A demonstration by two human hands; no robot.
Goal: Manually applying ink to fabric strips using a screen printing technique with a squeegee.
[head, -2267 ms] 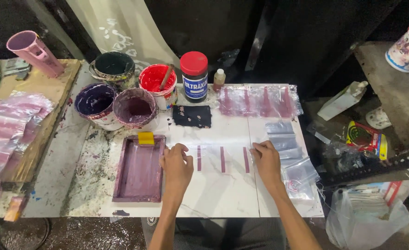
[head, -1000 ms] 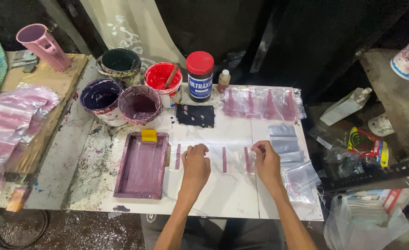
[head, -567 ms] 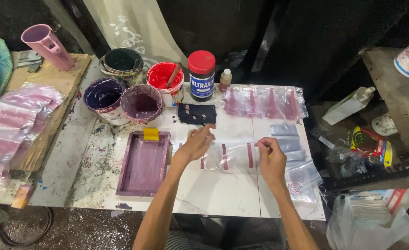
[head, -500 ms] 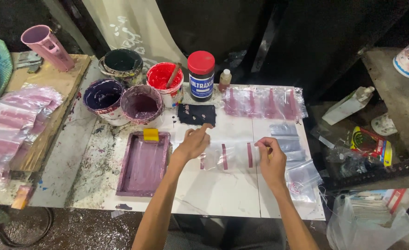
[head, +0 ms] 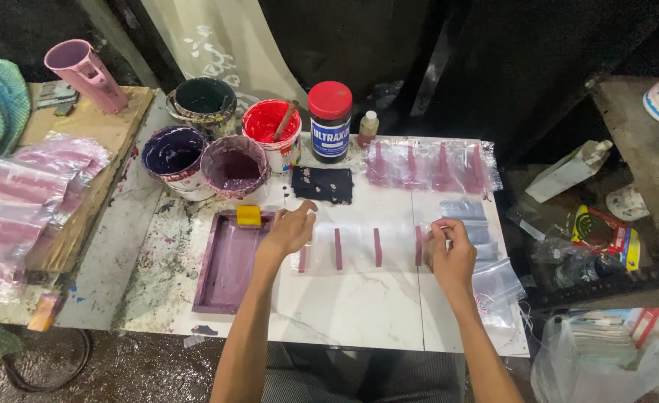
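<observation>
A row of clear plastic bags with purple printed stripes (head: 359, 248) lies across the white table (head: 344, 313). My left hand (head: 290, 231) pinches the left end of the row and lifts it a little. My right hand (head: 451, 252) grips the right end near its last stripe. Left of my left hand sits a purple-stained printing frame (head: 231, 261) with a yellow block (head: 249, 216) at its top edge.
Paint tubs in purple (head: 173, 153), mauve (head: 234, 166), red (head: 272, 128) and dark green (head: 202, 101) stand behind, with a red-lidded black jar (head: 330, 122) and a dark rag (head: 322, 184). Printed bags (head: 430, 166) lie at the back right, more on the left board (head: 31, 194).
Both hands had pressed flat on the row of bags; they have since taken hold of its two ends and raised it slightly off the table.
</observation>
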